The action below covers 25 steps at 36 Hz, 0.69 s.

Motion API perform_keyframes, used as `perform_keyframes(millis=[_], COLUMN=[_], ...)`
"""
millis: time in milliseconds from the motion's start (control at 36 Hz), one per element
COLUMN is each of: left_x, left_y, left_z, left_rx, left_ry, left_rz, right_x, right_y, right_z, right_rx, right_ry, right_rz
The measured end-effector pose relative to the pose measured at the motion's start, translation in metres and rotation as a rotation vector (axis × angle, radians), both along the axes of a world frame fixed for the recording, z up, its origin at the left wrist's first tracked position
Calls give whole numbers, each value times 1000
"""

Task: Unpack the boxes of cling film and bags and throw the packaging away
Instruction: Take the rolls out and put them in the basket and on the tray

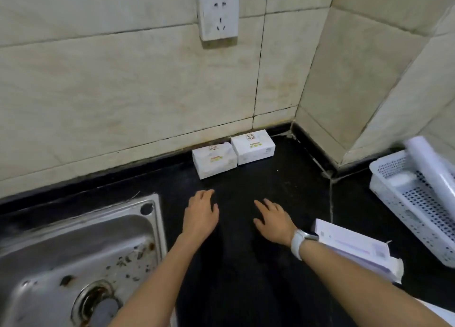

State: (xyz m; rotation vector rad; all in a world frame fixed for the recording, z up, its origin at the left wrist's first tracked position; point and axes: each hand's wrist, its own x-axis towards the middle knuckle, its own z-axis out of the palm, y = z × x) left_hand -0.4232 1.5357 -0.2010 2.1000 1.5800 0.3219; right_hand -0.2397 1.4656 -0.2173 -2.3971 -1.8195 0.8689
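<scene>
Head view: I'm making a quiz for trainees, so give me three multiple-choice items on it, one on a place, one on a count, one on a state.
1. Where is the basket?
A. in the sink
B. on the counter, far right
C. on the wall

2. How many small boxes stand by the back wall?
A. one
B. two
C. four

3. How is the left hand?
A. open, holding nothing
B. gripping a box
C. pinching a roll

Key: 1 B, the basket sits at the right edge of the black counter, with a roll leaning in it. 2 B, a left box and a right box stand side by side. 3 A, its fingers are relaxed over the counter, short of the boxes; the right hand is open too.
</scene>
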Motion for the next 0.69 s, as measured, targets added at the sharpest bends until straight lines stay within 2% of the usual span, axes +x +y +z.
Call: perform_keyframes(millis=[111,222,444,556,694], left_x=[19,36,55,52,40], left_y=[55,99,147,152,139], left_z=[-21,-38,-65,-61,-50], left_rx=[43,106,272,444,630], left_ry=[135,233,431,409,230], left_rz=[-64,-110,-190,-216,-232], right_x=[13,26,29,29,29], right_y=[51,74,75,74,75], right_z=[-28,-54,-76,-79,-75], right_rx=[-98,-218,-223,-218,-206], right_ry=[-124,-126,-148,-153,-113], right_rz=[-11,-1,-2,-2,-26])
